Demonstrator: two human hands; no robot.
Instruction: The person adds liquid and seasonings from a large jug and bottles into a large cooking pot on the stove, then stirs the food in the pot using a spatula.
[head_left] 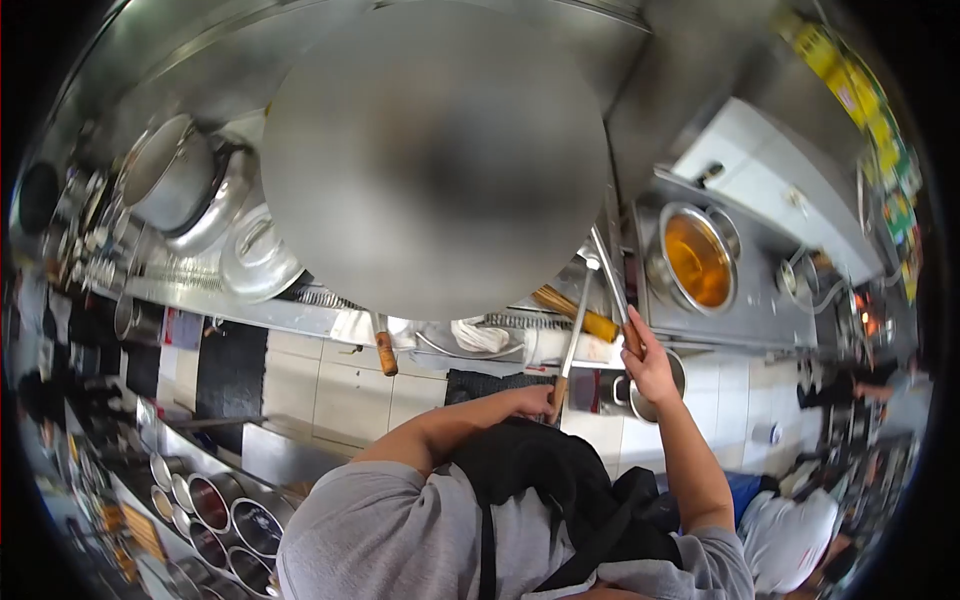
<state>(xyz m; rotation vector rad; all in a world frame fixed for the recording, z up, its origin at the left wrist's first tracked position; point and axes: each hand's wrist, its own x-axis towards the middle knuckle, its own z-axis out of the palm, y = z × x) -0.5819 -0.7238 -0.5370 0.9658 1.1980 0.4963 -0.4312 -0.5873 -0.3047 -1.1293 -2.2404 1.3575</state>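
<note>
My right hand (650, 365) is closed round the wooden handle of a long metal tool (608, 268), whose far end passes behind a large blurred grey disc (435, 150). Lower and to the left, my left hand (533, 401) grips the wooden handle of a second metal utensil (577, 335). A bamboo brush (590, 318) lies between the disc and my hands. Left of it rests a crumpled white cloth (480, 335). Another wooden handle (386, 354) sticks out from under the disc. What the disc hides cannot be seen.
A steel bowl of orange liquid (698, 262) stands on the right counter (780, 325). Lids and a big pot (165, 175) are at the left. Several metal containers (212, 500) stand at the lower left. Another person (790, 540) is at the lower right.
</note>
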